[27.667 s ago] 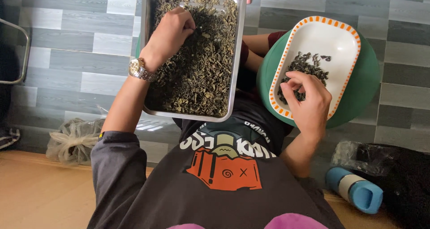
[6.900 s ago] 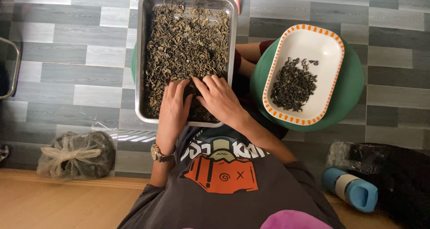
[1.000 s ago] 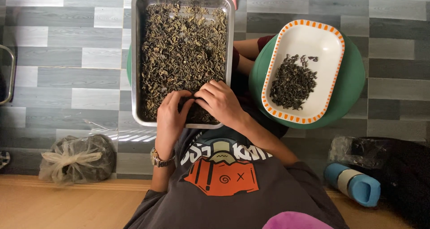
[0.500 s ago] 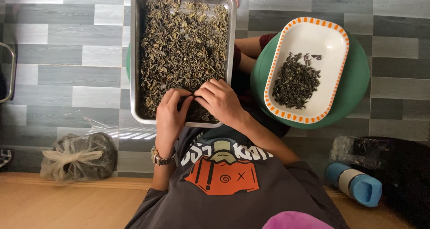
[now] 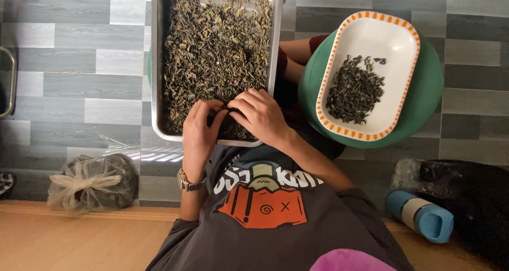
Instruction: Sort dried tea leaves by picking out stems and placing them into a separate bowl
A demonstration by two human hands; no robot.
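A steel tray [image 5: 155, 64] full of dried green-brown leaves [image 5: 217, 48] lies in front of me. Both my hands rest in its near end. My left hand [image 5: 199, 133], with a wristwatch [image 5: 190, 183], is curled with its fingertips pinching leaves. My right hand [image 5: 260, 114] meets it fingertip to fingertip and pinches the same small clump. To the right, a white oblong dish with an orange rim [image 5: 382, 32] holds a small pile of darker sorted leaves [image 5: 354, 90]. It sits on a round green stool [image 5: 429, 90].
A knotted clear plastic bag [image 5: 90, 182] lies on the grey tiled floor at the lower left. A blue bottle [image 5: 421, 217] and a black bag [image 5: 466, 197] lie at the lower right. A metal frame [image 5: 10, 80] shows at the left edge.
Both hands stay at the near end of the tray, fingertips together. Only the fingers shift slightly among the leaves.
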